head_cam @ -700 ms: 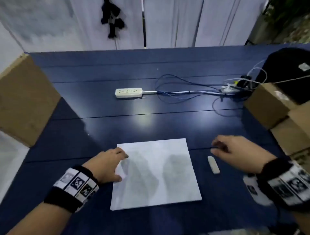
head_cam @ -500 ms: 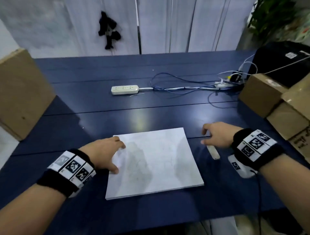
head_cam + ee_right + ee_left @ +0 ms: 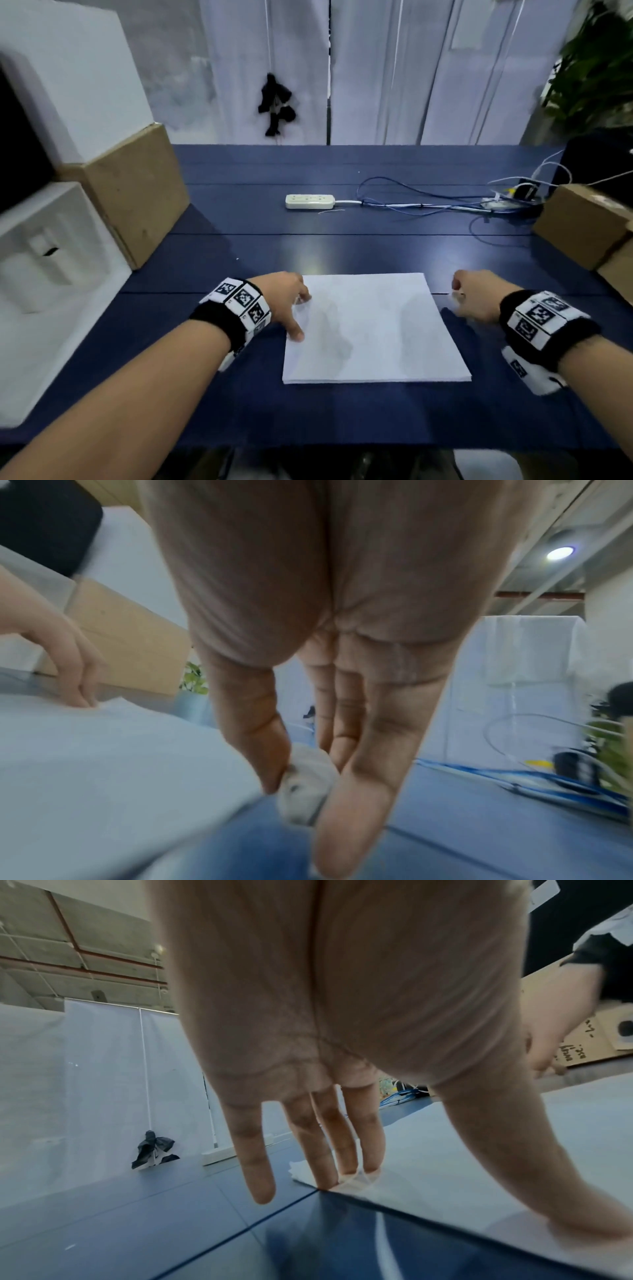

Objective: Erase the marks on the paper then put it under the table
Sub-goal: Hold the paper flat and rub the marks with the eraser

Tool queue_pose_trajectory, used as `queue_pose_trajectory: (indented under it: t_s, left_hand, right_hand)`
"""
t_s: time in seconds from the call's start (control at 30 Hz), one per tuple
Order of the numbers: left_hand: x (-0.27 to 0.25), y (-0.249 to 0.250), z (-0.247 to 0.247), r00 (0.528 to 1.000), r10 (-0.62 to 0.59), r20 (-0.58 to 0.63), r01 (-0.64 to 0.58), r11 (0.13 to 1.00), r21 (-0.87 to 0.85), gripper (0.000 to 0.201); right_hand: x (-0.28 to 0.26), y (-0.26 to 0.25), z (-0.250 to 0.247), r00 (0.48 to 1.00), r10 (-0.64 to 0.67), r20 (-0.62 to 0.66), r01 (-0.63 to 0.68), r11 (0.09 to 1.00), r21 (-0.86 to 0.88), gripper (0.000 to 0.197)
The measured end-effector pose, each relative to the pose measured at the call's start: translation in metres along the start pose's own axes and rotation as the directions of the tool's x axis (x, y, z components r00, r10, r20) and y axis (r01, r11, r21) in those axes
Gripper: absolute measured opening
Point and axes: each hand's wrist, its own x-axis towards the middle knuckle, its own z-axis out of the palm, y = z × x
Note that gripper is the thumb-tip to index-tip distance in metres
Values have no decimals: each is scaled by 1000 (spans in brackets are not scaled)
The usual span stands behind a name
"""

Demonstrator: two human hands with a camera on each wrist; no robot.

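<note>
A white sheet of paper lies flat on the dark blue table, with faint grey marks on it. My left hand presses the paper's left edge with straight fingers and thumb; the same paper fills the right of the left wrist view. My right hand is just right of the paper's far right corner, its thumb and fingers pinching a small white eraser low over the table. The paper lies to the left in the right wrist view.
A white power strip with blue and white cables lies across the table's far half. Cardboard boxes stand at the right, another cardboard box and white foam packing at the left. White curtains hang behind the table.
My right hand has closed on the eraser that lay beside the paper and picked it up. The head view has tilted up and back; my left hand stays on the paper's left edge.
</note>
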Motion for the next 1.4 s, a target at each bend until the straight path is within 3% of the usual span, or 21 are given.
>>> queue_pose_trajectory:
  t_s: [0.13, 0.23, 0.33, 0.4, 0.53, 0.7, 0.87, 1.0, 1.17, 1.3, 1.4]
  left_hand:
    - [2, -5, 3, 1000, 12, -9, -12, 999, -42, 83]
    - [2, -10, 4, 1000, 21, -20, -23, 995, -92, 84]
    - [0, -18, 4, 993, 8, -115, -23, 992, -126, 89]
    - [-2, -26, 5, 986, 18, -163, -26, 999, -48, 95]
    - [1, -40, 7, 1000, 11, -22, -10, 999, 39, 115]
    - [9, -41, 20, 997, 1, 83, 0, 1000, -18, 120]
    - [13, -42, 22, 993, -26, 115, 33, 998, -62, 122]
    - [14, -39, 17, 990, -48, 131, 56, 997, -60, 124]
    - [16, -35, 13, 989, -65, 135, 71, 997, -38, 125]
    - [15, -34, 13, 988, -66, 137, 73, 996, -45, 125]
    - [15, -34, 12, 989, -65, 132, 72, 996, -48, 126]
  right_hand:
    - [8, -46, -18, 968, -220, -122, 233, 967, 103, 21]
    - [11, -88, -28, 914, -383, -136, 400, 906, 139, 24]
    - [21, -118, -36, 872, -473, -127, 488, 861, 143, 28]
    - [33, -131, -36, 861, -496, -107, 507, 854, 118, 28]
    - [51, -150, -31, 857, -508, -84, 514, 851, 106, 21]
    - [67, -160, -17, 837, -547, 7, 544, 833, 99, 26]
    - [82, -166, -8, 815, -580, -8, 577, 809, 112, 25]
    - [80, -161, 1, 776, -627, -59, 630, 772, 83, 27]
    - [64, -154, 2, 706, -705, 66, 698, 708, 107, 25]
    - [85, -165, -4, 759, -650, -17, 650, 757, 73, 30]
    - [90, -165, -3, 766, -639, -69, 642, 764, 63, 28]
